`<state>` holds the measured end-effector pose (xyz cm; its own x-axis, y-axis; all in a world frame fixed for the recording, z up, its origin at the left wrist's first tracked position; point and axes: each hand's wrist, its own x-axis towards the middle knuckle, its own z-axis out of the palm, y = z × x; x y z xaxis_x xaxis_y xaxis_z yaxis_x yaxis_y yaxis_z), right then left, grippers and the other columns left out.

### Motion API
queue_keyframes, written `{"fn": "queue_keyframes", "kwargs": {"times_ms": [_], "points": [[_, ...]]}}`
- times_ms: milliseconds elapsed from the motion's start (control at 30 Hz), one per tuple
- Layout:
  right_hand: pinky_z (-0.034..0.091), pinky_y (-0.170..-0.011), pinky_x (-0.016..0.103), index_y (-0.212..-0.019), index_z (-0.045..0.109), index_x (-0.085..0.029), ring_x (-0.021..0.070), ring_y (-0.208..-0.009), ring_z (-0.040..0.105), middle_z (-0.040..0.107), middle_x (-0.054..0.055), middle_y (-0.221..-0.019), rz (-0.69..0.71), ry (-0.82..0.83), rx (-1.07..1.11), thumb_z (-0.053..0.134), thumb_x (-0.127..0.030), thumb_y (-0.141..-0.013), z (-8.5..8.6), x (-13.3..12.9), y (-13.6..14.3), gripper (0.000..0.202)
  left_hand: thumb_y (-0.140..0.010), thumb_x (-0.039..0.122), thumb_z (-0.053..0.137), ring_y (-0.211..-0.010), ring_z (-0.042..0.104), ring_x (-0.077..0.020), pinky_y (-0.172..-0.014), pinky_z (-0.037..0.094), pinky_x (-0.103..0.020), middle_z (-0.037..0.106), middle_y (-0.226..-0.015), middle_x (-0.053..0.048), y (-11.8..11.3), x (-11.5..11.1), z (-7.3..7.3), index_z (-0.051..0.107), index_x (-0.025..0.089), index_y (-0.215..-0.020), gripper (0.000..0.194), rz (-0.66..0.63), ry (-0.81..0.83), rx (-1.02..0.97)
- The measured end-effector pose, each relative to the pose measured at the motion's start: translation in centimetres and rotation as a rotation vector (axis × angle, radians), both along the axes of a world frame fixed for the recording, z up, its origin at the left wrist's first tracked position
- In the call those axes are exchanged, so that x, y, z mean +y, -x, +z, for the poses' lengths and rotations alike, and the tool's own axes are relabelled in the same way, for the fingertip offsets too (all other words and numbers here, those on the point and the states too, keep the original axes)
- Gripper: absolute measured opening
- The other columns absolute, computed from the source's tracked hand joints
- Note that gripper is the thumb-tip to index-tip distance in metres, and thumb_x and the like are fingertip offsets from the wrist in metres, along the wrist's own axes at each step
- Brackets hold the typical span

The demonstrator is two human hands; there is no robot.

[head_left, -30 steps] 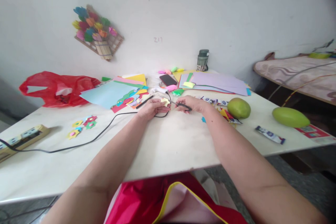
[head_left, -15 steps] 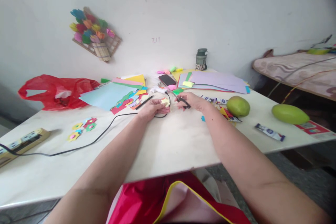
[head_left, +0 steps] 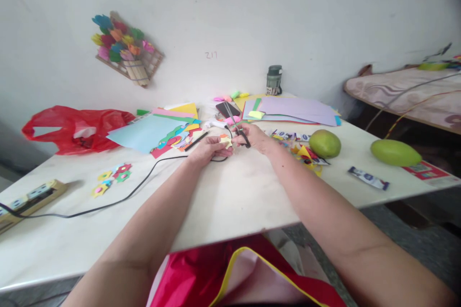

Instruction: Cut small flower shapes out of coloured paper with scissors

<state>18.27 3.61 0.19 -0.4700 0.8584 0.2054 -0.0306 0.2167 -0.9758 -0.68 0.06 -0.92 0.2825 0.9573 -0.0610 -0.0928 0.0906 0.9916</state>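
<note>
Over the middle of the white table, my left hand [head_left: 208, 149] pinches a small pale yellow paper cutout [head_left: 225, 141]. My right hand [head_left: 253, 137] holds black-handled scissors [head_left: 244, 135], their blades pointing up and away toward the phone [head_left: 227, 109]. The fingers of my right hand come close to the yellow cutout; whether they touch it I cannot tell. Left of my hands lie a black pencil-like stick [head_left: 196, 140] and a heap of coloured paper scraps [head_left: 173, 141]. A white glue gun [head_left: 215, 123] lies just beyond, its black cord [head_left: 144, 183] running left.
Paper flowers [head_left: 123, 172] lie near a power strip [head_left: 32, 201] at left, below a red plastic bag [head_left: 79, 127]. Coloured sheets [head_left: 295, 109] and a flask [head_left: 274, 80] stand at the back. Two green fruits, one round [head_left: 324, 143] and one long [head_left: 395, 152], lie right beside wrappers [head_left: 368, 178].
My right hand has moved left, closer to my left hand, and the scissors have turned more upright. My left hand still holds the yellow cutout. The view has shifted slightly.
</note>
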Motion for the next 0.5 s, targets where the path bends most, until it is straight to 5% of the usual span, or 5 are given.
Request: {"fn": "queue_keyframes", "kwargs": {"times_ms": [500], "points": [[0.040, -0.050, 0.021, -0.087, 0.056, -0.015, 0.0080, -0.051, 0.049, 0.052, -0.007, -0.057, -0.101, -0.040, -0.002, 0.068, -0.013, -0.055, 0.8, -1.1, 1.3, 0.034, -0.062, 0.029, 0.079, -0.057, 0.067, -0.0157, -0.058, 0.054, -0.023, 0.071, -0.071, -0.010, 0.0, 0.0, -0.1, 0.063, 0.011, -0.073, 0.027, -0.026, -0.010, 0.062]]}}
